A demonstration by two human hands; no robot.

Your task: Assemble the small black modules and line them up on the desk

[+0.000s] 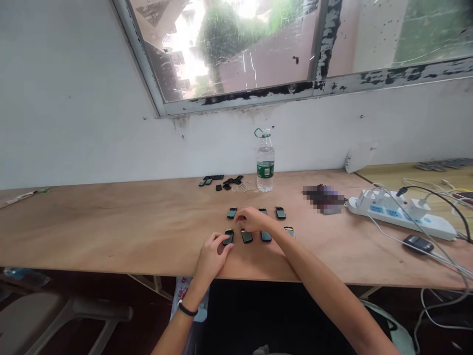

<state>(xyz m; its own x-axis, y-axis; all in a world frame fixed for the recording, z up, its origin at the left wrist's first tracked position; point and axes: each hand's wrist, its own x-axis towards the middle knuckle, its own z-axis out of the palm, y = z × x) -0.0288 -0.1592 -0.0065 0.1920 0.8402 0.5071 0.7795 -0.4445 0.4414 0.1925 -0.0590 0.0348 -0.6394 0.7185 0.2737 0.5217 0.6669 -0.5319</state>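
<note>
Small black devices with grey screens lie in two rows near the table's front. My left hand [211,254] has its fingers and thumb closed about the edges of the front-left device [228,238], which lies on the table. My right hand [251,219] is just above and behind that device, fingers curled together; whatever they pinch, if anything, is hidden. Below my right hand is another device [246,236]. To its right lies a further device [266,236], and one more device [290,231] is partly behind my forearm. A back-row device [232,213] sits left of my right hand.
Toward the wall are several stacked devices [213,177], black pieces [231,182] and small pale pieces [241,187]. A water bottle [265,167] stands beside them. At the right are a white power strip [402,214], cables and a dark mouse-like object [418,244]. The wooden table [111,222] ends before my body.
</note>
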